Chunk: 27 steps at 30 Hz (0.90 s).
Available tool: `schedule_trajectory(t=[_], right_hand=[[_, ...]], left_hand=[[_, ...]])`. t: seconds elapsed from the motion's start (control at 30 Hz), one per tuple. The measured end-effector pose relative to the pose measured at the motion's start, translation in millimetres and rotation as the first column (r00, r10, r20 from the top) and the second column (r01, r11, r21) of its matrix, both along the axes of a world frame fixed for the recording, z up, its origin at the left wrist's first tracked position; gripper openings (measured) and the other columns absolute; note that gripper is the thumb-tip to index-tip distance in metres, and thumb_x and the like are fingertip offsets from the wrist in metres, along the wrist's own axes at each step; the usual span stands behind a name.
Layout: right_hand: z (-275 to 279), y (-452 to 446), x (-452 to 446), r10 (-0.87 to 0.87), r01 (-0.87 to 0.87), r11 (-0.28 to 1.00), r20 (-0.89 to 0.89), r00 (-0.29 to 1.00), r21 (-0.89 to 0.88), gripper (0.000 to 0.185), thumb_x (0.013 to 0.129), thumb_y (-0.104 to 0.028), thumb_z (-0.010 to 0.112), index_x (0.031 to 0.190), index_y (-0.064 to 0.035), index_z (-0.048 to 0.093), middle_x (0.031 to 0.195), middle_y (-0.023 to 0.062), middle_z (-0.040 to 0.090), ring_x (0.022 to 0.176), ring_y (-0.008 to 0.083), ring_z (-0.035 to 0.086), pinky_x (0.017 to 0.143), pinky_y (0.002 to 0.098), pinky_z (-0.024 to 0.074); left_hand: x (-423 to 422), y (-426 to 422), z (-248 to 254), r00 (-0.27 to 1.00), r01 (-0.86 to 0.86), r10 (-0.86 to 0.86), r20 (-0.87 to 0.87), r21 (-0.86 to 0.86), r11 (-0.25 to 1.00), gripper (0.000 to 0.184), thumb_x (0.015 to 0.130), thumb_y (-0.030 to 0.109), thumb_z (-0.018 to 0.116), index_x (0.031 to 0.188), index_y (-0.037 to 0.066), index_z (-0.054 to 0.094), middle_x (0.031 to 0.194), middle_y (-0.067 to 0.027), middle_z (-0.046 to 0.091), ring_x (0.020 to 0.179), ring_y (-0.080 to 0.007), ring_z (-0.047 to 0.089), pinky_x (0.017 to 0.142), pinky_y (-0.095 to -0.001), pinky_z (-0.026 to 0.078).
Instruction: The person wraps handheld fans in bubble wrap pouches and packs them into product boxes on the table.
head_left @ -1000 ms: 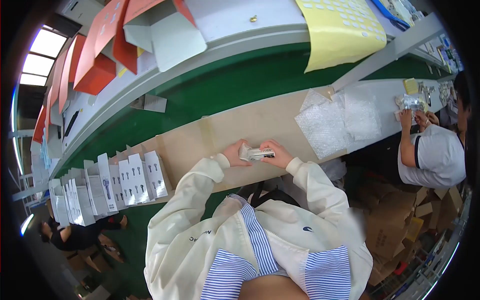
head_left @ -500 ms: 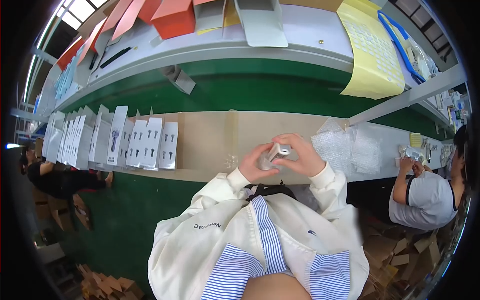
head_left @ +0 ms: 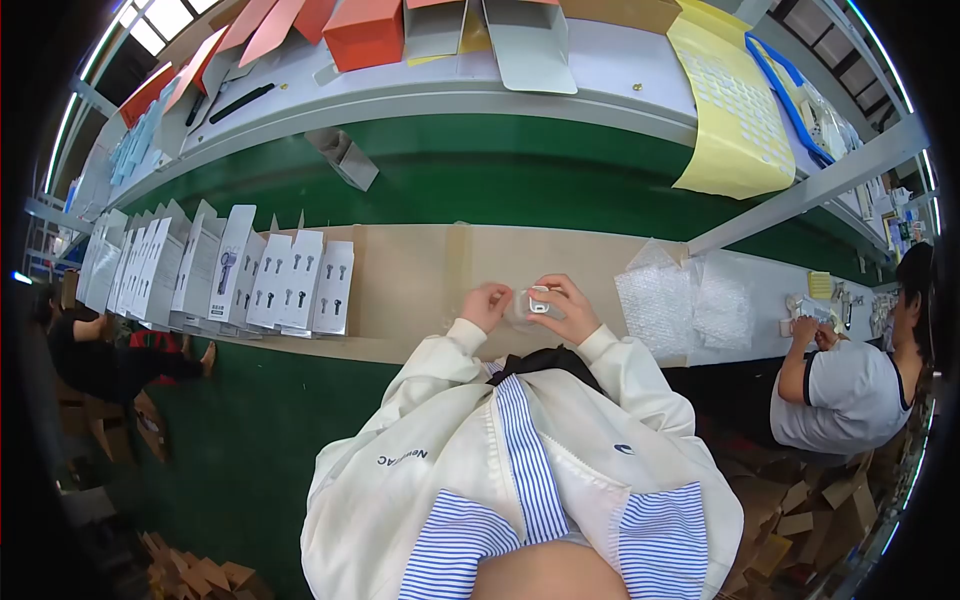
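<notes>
Over the tan work surface (head_left: 420,300), my right hand (head_left: 566,308) grips a small white box (head_left: 540,299), seen end-on. Clear plastic film (head_left: 519,307) hangs at the box's left side, between my two hands. My left hand (head_left: 487,306) is closed near that film, its fingertips pressed together; whether they pinch the film is too small to tell. To the right of my hands lie sheets of bubble wrap (head_left: 660,293).
White printed boxes (head_left: 285,285) stand in a row at the left. A raised shelf (head_left: 600,108) ahead carries orange boxes (head_left: 363,35) and a yellow sticker sheet (head_left: 728,110). A co-worker (head_left: 840,390) sits at the right; another person (head_left: 115,350) is at far left.
The view has swung round and levelled. The small box has turned from lying lengthwise to end-on. My left hand has come away from the box, leaving it in my right hand.
</notes>
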State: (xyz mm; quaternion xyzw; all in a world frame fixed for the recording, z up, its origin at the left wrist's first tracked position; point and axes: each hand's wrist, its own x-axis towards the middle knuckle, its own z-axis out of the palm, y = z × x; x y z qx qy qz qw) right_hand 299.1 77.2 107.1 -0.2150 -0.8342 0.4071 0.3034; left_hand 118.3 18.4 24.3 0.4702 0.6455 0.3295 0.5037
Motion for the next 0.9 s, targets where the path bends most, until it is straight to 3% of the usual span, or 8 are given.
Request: schedule_trajectory(t=[0.1,0.37,0.47,0.57,0.7,0.77,0.8,0.9], right_hand=[[-7.7,4.3,-4.1,-0.025,-0.015,0.963,0.146,0.989,0.27,0.036,0.062,-0.016,0.067,0.096,-0.0173,0.056,0.11,0.0101,0.044,0.094,0.0267,0.046,0.079,0.0333,0.0385],[2.4,16.3,-14.8,-0.329,0.146,0.835,0.267,0.906,0.531,0.03,0.059,-0.026,0.068,0.087,-0.0173,0.062,0.123,0.0149,0.032,0.112,0.0336,0.028,0.093,0.0424,0.0216],[15.5,19.2,-27.7,-0.088,0.02,0.957,0.226,0.97,0.288,0.037,0.059,-0.022,0.069,0.093,-0.0139,0.058,0.127,0.0148,0.028,0.114,0.0322,0.027,0.094,0.042,0.0203],[10.6,9.1,-48.9,-0.16,0.068,0.938,-0.25,0.955,-0.34,0.042,0.059,-0.014,0.07,0.097,-0.007,0.054,0.122,0.0149,0.035,0.111,0.0293,0.033,0.09,0.0409,0.0273],[-3.0,19.1,-71.4,0.003,0.035,0.815,0.065,0.998,-0.578,0.047,0.059,-0.01,0.07,0.1,-0.0019,0.048,0.108,0.0131,0.047,0.1,0.0249,0.044,0.083,0.0342,0.0359],[-23.6,24.5,-72.3,0.031,0.023,0.854,0.095,0.995,-0.52,0.047,0.06,-0.01,0.07,0.101,-0.0018,0.048,0.105,0.0116,0.048,0.097,0.0224,0.045,0.082,0.0323,0.0364],[-35.4,28.7,-70.5,0.034,0.025,0.891,0.121,0.992,-0.453,0.048,0.06,-0.011,0.07,0.102,-0.0017,0.047,0.101,0.01,0.049,0.094,0.0198,0.046,0.081,0.0304,0.0369],[-62.6,37.0,-58.1,-0.081,0.121,0.959,0.162,0.983,-0.257,0.047,0.062,-0.012,0.069,0.101,-0.0008,0.046,0.096,0.01,0.051,0.091,0.0189,0.047,0.079,0.0294,0.0371]], left_hand=[[18.8,12.5,34.0,0.984,-0.159,0.112,0.137,0.398,0.904,0.016,0.079,0.011,0.051,0.092,0.003,0.05,0.085,-0.005,0.053,0.074,-0.0127,0.054,0.059,-0.0235,0.047],[17.4,12.3,40.5,0.902,-0.343,0.2,0.383,0.354,0.87,0.016,0.081,0.016,0.049,0.091,0.003,0.05,0.081,-0.0037,0.053,0.069,-0.01,0.051,0.057,-0.0234,0.046],[2.9,11.8,56.9,0.798,-0.423,0.256,0.546,0.204,0.883,0.017,0.082,0.017,0.049,0.092,0.004,0.05,0.082,-0.0026,0.052,0.068,-0.0085,0.05,0.058,-0.0238,0.045],[-12.3,5.3,69.1,0.744,-0.34,0.204,0.637,0.098,0.935,0.018,0.083,0.018,0.048,0.092,0.004,0.05,0.085,-0.0023,0.052,0.071,-0.0092,0.052,0.061,-0.0229,0.045],[-34.4,-4.9,83.8,0.771,-0.215,0.093,0.63,0.12,0.969,0.021,0.082,0.019,0.049,0.097,0.004,0.047,0.089,-0.0023,0.051,0.076,-0.0097,0.051,0.066,-0.0235,0.044],[-69.7,-8.4,59.5,0.906,-0.373,0.281,0.317,0.283,0.883,0.037,0.076,0.023,0.057,0.105,0.005,0.044,0.097,-0.007,0.049,0.089,-0.0161,0.049,0.076,-0.0292,0.041],[-100.8,-15.1,67.4,0.83,-0.473,0.546,-0.112,0.377,0.796,0.047,0.071,0.025,0.061,0.109,0.006,0.041,0.102,-0.0099,0.047,0.097,-0.0203,0.044,0.081,-0.0347,0.037],[-173.7,-38.1,112.5,-0.068,-0.537,0.579,-0.813,0.518,0.665,0.068,0.058,0.027,0.069,0.115,0.008,0.038,0.11,-0.0163,0.041,0.108,-0.03,0.035,0.089,-0.0508,0.025]])
